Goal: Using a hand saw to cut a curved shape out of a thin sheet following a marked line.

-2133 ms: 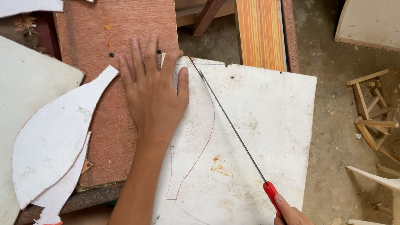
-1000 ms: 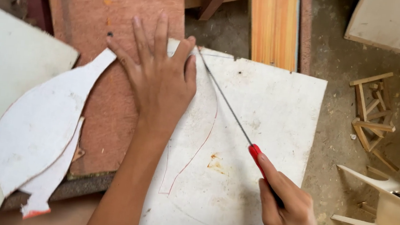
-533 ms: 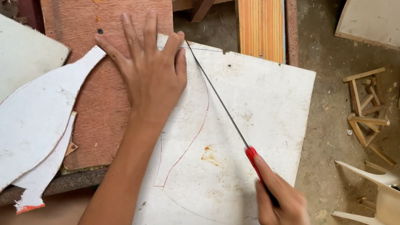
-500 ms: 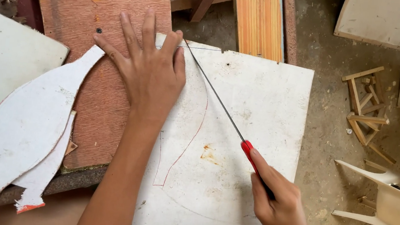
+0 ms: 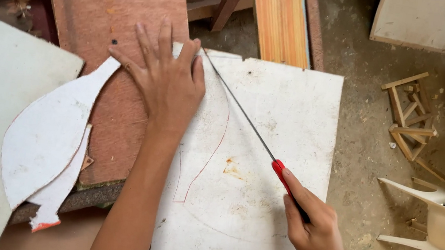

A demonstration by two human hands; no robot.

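My left hand (image 5: 164,82) lies flat with fingers spread on the upper left corner of a white board (image 5: 283,109), pressing it onto a reddish-brown bench top (image 5: 130,10). A curved red outline is drawn on the board just below that hand. My right hand (image 5: 315,229) grips the red handle of a thin saw (image 5: 242,110). Its narrow dark blade runs diagonally up-left across the board to the top edge beside my left fingertips.
White leaf-shaped cut-outs (image 5: 52,137) lie on the bench at the left. An orange wooden plank (image 5: 279,23) leans at the top. On the dusty floor at the right are a small wooden frame (image 5: 410,122), pale boards and a curved white piece (image 5: 439,219).
My right hand has drawn the saw back and forth along the same diagonal line. My left hand has stayed pressed on the board; the view has shifted slightly.
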